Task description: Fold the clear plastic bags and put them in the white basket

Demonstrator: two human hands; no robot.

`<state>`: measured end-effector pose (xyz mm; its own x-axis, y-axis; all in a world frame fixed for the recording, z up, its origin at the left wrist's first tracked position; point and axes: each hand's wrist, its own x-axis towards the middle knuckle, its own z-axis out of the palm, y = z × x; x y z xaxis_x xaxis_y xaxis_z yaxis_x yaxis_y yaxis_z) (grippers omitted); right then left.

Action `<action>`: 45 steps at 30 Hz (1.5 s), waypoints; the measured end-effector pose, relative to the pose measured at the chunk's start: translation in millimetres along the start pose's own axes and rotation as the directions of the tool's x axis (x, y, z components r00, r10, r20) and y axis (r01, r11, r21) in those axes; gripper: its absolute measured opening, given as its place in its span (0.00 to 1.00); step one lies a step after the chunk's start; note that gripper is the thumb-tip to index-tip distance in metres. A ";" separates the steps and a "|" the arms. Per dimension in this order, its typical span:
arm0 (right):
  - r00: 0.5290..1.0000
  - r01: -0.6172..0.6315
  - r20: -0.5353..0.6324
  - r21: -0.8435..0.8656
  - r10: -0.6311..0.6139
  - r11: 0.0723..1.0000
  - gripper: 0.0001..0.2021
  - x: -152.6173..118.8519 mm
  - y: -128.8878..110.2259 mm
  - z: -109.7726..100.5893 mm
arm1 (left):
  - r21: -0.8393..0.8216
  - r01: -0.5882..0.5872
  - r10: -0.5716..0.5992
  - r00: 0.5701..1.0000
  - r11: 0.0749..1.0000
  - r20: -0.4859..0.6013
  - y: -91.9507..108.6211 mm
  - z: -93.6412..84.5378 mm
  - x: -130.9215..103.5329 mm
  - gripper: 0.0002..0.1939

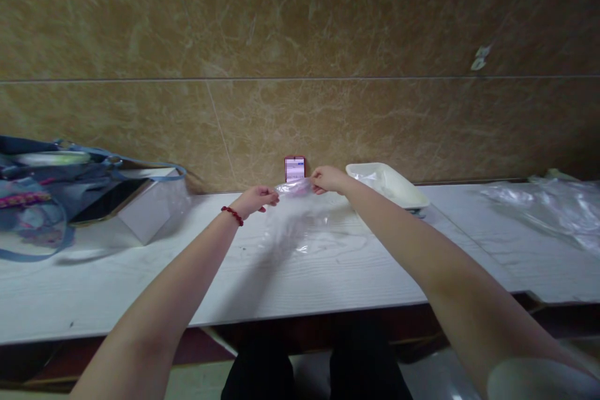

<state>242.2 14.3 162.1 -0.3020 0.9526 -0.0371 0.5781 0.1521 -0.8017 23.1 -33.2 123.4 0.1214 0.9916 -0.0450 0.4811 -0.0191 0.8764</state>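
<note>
- Left of the frame's centre, the left hand (pixel 257 199) had thumb and fingers together, seemingly pinching the clear plastic's (pixel 294 187) left end.
- At the centre, that plastic ran crosswise between the hands, its long edge rising slightly rightward; I couldn't tell whether it touched the surface (pixel 375 281) below.
- Just right of centre, the right hand (pixel 327 180) pinched the opposite end, so neither hand was nearer.

Text on the phone (pixel 295 169) is illegibly small.
</note>
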 end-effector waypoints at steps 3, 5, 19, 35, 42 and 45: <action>1.000 -0.021 -0.003 -0.024 0.021 0.999 0.06 9.7 -7.1 4.7 | 0.040 0.020 -0.015 0.994 0.999 -0.111 -13.4 -5.7 13.0 0.17; 1.000 -0.020 0.000 -0.036 0.020 0.999 0.06 15.9 -12.2 8.6 | 0.013 -0.002 0.005 0.984 1.000 -0.177 -14.1 -4.6 23.8 0.23; 0.867 0.285 -0.233 -0.492 -0.440 0.823 0.10 20.6 -39.0 -20.8 | -0.374 -0.266 0.103 0.910 0.889 -0.401 51.6 -7.9 68.1 0.04; 0.877 0.425 0.058 -0.558 -0.477 0.713 0.08 -61.8 72.4 67.8 | -0.593 0.088 -0.173 0.981 0.800 -0.087 -41.6 68.6 -14.7 0.13; 0.899 0.422 0.124 -0.505 -0.420 0.753 0.09 -86.4 109.0 98.5 | -0.569 -0.009 -0.141 0.965 0.822 -0.220 -62.0 80.6 -6.7 0.14; 0.896 0.434 0.159 -0.512 -0.414 0.741 0.09 -96.7 112.5 100.5 | -0.521 -0.053 -0.134 0.940 0.852 -0.314 -67.5 77.5 7.2 0.12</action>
<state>260.3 -87.2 15.5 -0.6310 0.7485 0.2038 0.6858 0.6610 -0.3045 58.7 -34.6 26.8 -0.2224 0.9749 -0.0090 -0.0490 -0.0019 0.9988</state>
